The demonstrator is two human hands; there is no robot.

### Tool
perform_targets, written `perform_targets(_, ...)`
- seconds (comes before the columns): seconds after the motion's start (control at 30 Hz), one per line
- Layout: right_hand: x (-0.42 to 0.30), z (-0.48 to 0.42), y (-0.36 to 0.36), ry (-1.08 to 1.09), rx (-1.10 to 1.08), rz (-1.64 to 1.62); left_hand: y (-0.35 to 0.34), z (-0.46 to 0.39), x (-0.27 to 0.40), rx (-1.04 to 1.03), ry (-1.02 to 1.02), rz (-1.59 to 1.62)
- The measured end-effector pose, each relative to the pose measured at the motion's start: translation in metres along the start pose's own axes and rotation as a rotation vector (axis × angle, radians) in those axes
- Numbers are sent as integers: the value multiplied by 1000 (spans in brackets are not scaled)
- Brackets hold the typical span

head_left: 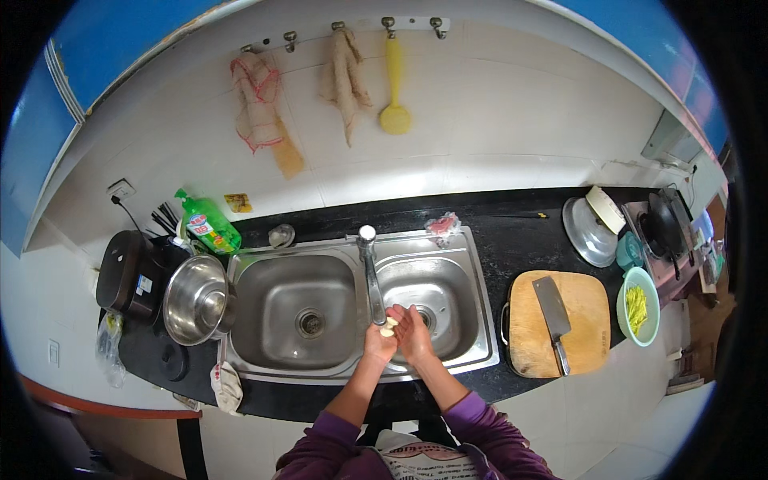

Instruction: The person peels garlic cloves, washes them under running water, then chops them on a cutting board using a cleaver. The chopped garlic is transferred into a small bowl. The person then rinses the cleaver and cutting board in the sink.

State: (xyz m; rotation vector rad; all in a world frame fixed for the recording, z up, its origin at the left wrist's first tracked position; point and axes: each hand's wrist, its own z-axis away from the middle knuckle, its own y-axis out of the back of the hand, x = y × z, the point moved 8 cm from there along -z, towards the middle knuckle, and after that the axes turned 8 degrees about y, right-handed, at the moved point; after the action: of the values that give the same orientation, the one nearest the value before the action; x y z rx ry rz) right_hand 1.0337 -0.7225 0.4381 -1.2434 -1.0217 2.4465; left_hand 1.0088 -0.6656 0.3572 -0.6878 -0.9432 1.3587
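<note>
My left hand (380, 344) is cupped palm up under the faucet spout (375, 294), holding a few pale pieces that look like peeled garlic cloves (389, 327). Against it, my right hand (415, 337) is also turned up and hollowed, with its fingers spread and nothing clearly in it. Both hands are above the near left part of the smaller right sink basin (459, 324). Whether water runs from the spout cannot be made out. To the left lies the larger steel basin (264, 324), with a drain strainer (310, 323) in its floor.
Right of the sink, a cleaver (552, 309) lies on a wooden cutting board (585, 324). Beyond stands a mint bowl (625, 318) of yellow-green cut vegetables (636, 309). A steel bowl (195, 300) leans at left near green detergent (210, 223). Bagged meat (443, 225) rests on the sink's back rim.
</note>
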Motion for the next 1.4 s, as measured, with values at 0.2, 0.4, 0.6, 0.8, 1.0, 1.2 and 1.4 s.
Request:
perform_targets(0.2, -19, 3, 6, 22, -16, 27, -9, 6, 0, 28, 35, 18)
perform_targets(0.4, -18, 1, 6, 36, -34, 99, 4, -2, -2, 37, 95, 6)
perform_targets(0.6, -29, -1, 12, 159, -19, 89, 9, 0, -4, 177, 115, 93)
perform_targets(0.8, -26, 3, 25, 93, -70, 471, 16, -24, 13, 81, 95, 369)
perform_targets(1.0, -11, 7, 46, 49, 49, 460, -10, -42, 25, 71, -42, 622)
perform_targets(1.2, -7, -4, 44, 85, 5, 486, -22, -49, 48, -210, -26, 484)
perform_targets(1.4, 18, -16, 11, 2, -193, 569, -8, -7, 54, 184, -46, -80)
